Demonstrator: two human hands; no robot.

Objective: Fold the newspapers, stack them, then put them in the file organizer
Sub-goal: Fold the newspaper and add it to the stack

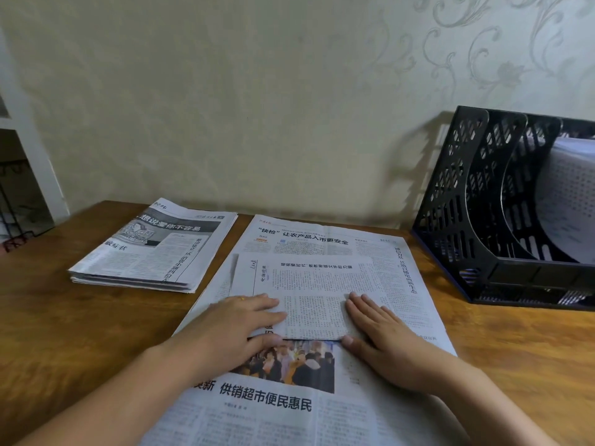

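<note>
Head view: my left hand (240, 320) and right hand (380, 333) lie flat, fingers straight, pressing the folded paper (309, 291) down on the open sheet (257, 410) nearest me. I judge I'm creasing a fold. Next it belongs on the stack (151, 249) further left, then in the organizer (463, 201) far right.

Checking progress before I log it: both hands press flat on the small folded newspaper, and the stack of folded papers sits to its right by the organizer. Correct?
Not quite. The head view shows the stack of folded papers left of the small folded newspaper; both hands, left hand and right hand, press flat.
</note>
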